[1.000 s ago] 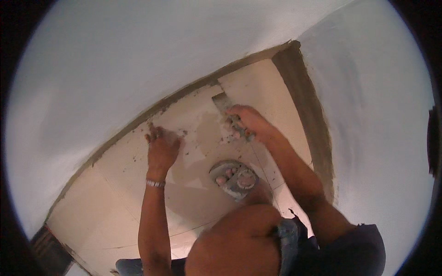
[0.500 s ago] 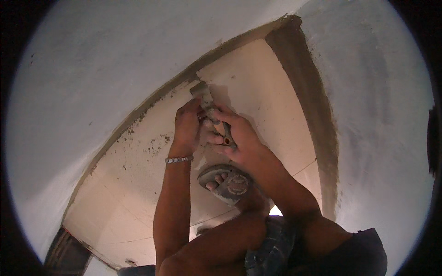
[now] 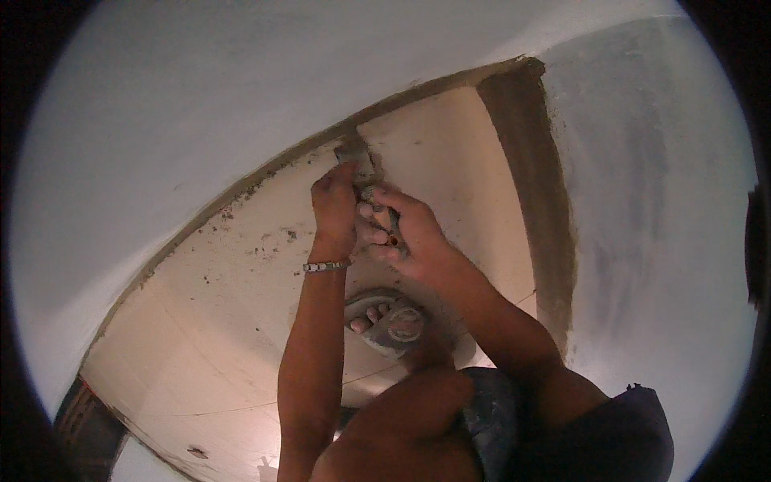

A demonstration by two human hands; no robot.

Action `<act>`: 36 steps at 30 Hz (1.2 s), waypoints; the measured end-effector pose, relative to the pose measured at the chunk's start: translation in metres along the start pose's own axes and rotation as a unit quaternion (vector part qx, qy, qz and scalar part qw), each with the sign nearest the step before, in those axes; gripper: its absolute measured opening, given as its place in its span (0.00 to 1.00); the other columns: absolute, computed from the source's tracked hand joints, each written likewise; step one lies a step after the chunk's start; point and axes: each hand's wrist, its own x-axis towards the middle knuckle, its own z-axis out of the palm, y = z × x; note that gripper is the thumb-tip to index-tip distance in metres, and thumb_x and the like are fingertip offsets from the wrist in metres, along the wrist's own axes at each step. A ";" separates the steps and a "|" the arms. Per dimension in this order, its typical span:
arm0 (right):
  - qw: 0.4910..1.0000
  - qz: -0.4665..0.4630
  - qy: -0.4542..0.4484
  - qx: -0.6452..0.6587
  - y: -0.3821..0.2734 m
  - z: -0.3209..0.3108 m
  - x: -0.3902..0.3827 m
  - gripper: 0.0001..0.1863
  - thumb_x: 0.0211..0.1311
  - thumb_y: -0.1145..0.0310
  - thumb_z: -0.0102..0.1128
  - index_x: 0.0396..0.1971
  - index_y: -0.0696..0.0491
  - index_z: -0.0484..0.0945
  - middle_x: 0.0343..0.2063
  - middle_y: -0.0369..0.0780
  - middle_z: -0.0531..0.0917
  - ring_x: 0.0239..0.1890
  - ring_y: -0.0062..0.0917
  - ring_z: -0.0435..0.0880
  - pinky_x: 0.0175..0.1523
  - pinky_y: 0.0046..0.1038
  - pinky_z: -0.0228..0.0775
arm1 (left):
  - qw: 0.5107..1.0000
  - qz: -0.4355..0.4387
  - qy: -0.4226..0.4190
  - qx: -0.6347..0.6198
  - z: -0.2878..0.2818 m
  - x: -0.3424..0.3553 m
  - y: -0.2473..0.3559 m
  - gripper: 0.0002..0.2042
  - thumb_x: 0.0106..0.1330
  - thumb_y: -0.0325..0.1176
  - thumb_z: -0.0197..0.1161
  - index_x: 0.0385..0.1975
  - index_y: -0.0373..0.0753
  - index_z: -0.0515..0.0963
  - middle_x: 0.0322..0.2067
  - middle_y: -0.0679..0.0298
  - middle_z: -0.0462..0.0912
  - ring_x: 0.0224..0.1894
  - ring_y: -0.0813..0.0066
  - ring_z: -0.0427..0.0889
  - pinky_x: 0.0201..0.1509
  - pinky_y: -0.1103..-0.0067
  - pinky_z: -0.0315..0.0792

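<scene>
Near the far edge of the tiled floor is a cement-smeared flat scraper [image 3: 348, 151] with a pipe-like handle. My right hand [image 3: 405, 226] grips the handle, its hollow end showing between the fingers. My left hand [image 3: 333, 201], with a metal bracelet at the wrist, has its fingers curled against the blade, pinching at it or something on it, partly hidden. My foot in a dusty grey sandal [image 3: 389, 325] rests on the tiles [image 3: 209, 337] just below my hands.
White walls [image 3: 209, 88] stand ahead and to the right [image 3: 650, 193]. Cement bands [image 3: 526, 193] run along both wall bases. Dark crumbs dot the tiles by the far edge. A dark opening [image 3: 92, 414] is at lower left. My bent knee sits low in the middle.
My left hand has left the floor's edge, moving right and up to the scraper's blade. My right hand has shifted left with the scraper and stays closed on its handle.
</scene>
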 end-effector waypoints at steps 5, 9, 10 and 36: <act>0.999 0.025 -0.040 0.011 0.007 -0.012 -0.011 0.06 0.72 0.62 0.50 0.42 0.46 0.70 0.29 0.33 0.76 0.21 0.18 0.70 0.16 0.20 0.55 | 0.989 0.099 0.013 0.106 -0.005 0.002 -0.033 0.15 0.71 0.39 0.56 0.28 0.33 0.78 0.23 0.67 0.76 0.27 0.74 0.73 0.32 0.73 0.70; 1.000 0.004 -0.008 0.003 0.001 -0.001 0.001 0.07 0.74 0.62 0.47 0.43 0.47 0.68 0.31 0.33 0.75 0.20 0.17 0.68 0.15 0.19 0.54 | 0.999 -0.042 0.027 -0.006 0.002 0.005 0.006 0.15 0.72 0.38 0.55 0.27 0.34 0.77 0.23 0.64 0.76 0.26 0.75 0.73 0.30 0.72 0.71; 1.000 -0.001 -0.010 0.008 0.005 0.006 0.006 0.06 0.74 0.62 0.47 0.43 0.47 0.68 0.31 0.33 0.75 0.20 0.17 0.68 0.15 0.19 0.54 | 0.996 -0.074 0.031 0.023 0.000 0.008 0.015 0.15 0.72 0.38 0.55 0.27 0.34 0.77 0.23 0.64 0.76 0.26 0.76 0.73 0.29 0.72 0.71; 0.999 -0.017 0.025 -0.025 -0.011 0.023 0.007 0.05 0.75 0.65 0.44 0.40 0.49 0.67 0.29 0.36 0.74 0.18 0.16 0.67 0.10 0.18 0.53 | 0.993 -0.010 0.030 -0.116 0.004 0.018 -0.001 0.17 0.68 0.41 0.60 0.30 0.31 0.81 0.24 0.62 0.81 0.25 0.74 0.79 0.29 0.71 0.76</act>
